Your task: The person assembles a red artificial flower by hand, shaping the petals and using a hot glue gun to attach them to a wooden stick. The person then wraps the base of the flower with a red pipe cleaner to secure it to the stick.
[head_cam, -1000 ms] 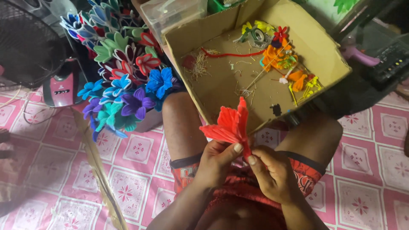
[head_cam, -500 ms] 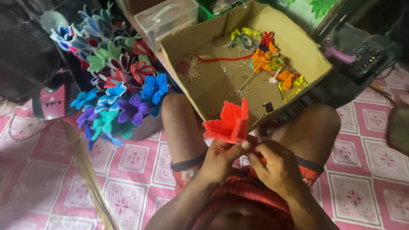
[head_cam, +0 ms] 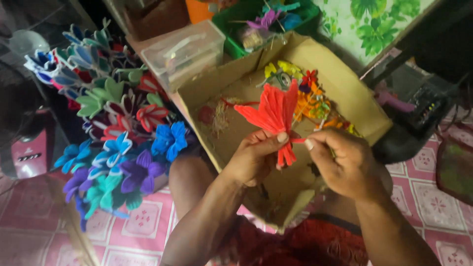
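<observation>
Raised higher than before, red flower (head_cam: pixel 272 114), left hand (head_cam: pixel 253 157) grip pinching it, right hand (head_cam: pixel 342 165) seemingly pinching its stem

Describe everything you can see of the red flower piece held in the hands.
The red flower piece looks like fuzzy pipe-cleaner wire bent into long narrow petal loops that fan upward and to the left, with a short bundle of red ends hanging below. The left hand pinches it at the gathered waist between thumb and fingers; the right hand holds a thin red strand running sideways from that waist. It is held roughly upright in the air above the open cardboard box.
</observation>
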